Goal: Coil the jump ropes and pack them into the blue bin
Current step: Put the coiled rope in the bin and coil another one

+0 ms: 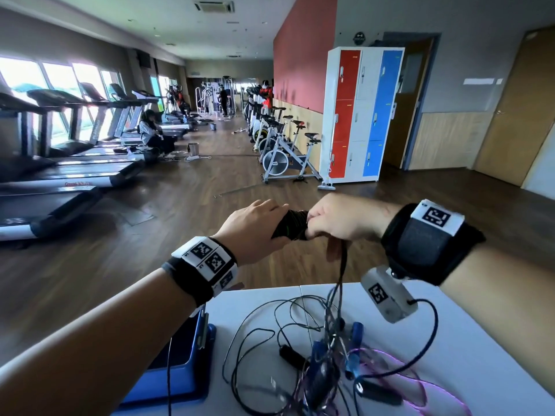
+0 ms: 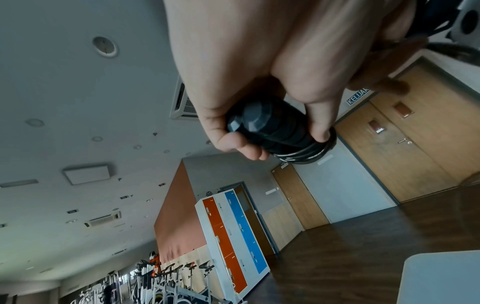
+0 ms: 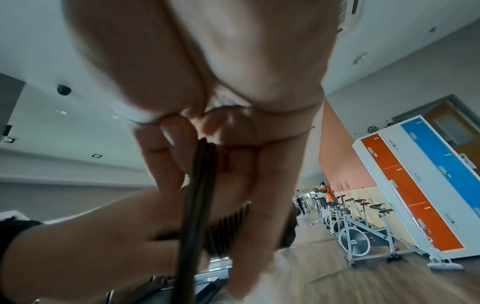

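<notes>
head: ribbed black cylindrical handle [image 1: 289, 225]

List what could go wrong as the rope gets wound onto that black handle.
1. The cord in the right hand runs down into a tangle of other ropes on the white table; pulling may drag them along or snag.
2. The turns sit at the end of the black handle in the left hand, so they could slide off if tension drops.
</notes>
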Demonstrator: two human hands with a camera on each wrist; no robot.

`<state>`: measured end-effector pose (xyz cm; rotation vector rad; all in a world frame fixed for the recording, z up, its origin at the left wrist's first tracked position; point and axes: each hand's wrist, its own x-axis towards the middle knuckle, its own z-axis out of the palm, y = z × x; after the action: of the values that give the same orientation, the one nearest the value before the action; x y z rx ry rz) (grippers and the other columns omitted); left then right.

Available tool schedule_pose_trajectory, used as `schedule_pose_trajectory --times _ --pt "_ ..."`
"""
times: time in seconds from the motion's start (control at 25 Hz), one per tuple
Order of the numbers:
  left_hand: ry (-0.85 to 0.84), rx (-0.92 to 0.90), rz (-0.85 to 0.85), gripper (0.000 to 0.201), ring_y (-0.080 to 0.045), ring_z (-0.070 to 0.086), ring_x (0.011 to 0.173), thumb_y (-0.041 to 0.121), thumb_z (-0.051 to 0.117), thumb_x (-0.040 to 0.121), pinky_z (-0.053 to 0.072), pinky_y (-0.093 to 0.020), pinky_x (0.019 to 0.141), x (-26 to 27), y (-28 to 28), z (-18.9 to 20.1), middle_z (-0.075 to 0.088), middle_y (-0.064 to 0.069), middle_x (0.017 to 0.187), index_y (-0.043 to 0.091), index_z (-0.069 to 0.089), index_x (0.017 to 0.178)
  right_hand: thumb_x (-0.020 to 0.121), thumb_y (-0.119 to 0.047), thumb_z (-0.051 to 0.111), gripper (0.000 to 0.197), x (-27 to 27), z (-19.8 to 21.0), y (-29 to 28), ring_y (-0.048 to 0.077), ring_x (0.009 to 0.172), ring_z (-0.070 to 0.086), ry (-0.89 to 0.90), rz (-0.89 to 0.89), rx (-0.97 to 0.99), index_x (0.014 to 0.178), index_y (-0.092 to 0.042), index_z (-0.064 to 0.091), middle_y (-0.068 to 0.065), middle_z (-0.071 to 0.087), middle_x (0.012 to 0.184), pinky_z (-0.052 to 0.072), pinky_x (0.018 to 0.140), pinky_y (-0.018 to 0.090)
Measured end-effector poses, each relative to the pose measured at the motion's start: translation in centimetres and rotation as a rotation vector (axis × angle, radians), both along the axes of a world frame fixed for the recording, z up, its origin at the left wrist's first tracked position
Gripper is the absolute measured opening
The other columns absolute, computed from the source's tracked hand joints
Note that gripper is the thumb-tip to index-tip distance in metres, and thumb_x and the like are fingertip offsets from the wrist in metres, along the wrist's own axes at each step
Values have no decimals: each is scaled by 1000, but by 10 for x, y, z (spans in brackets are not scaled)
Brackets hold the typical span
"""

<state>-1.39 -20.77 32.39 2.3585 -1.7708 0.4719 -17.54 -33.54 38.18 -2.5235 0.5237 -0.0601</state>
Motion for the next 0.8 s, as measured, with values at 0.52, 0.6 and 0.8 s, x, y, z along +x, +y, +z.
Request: schedule_pose_trajectory --times 0.52,0.6,0.8 --pt "243 -130 -315 57 -16 59 83 27 77 73 51 -30 72 -25 19 -7 61 4 100 27 45 120 83 -24 79 3 20 4 -50 8 59 59 -96 232 -113 82 -22 79 -4 72 70 49 55 26" --pt "236 -186 -382 66 -13 60 90 25 79 71 52 -25 77 -25 23 -5 63 5 108 26 48 129 83 -21 80 4 22 -5 -58 14 61 60 -158 222 41 81 -18 78 -1 69 68 52 58 31" --pt "214 -271 -482 71 -5 54 100 24 83 79 38 -10 92 -16 24 -4 61 9 111 23 54 145 83 -22 74 11 20 -40 -61 5 63 59 -319 175 520 86 -11 72 -2 67 72 45 60 17"
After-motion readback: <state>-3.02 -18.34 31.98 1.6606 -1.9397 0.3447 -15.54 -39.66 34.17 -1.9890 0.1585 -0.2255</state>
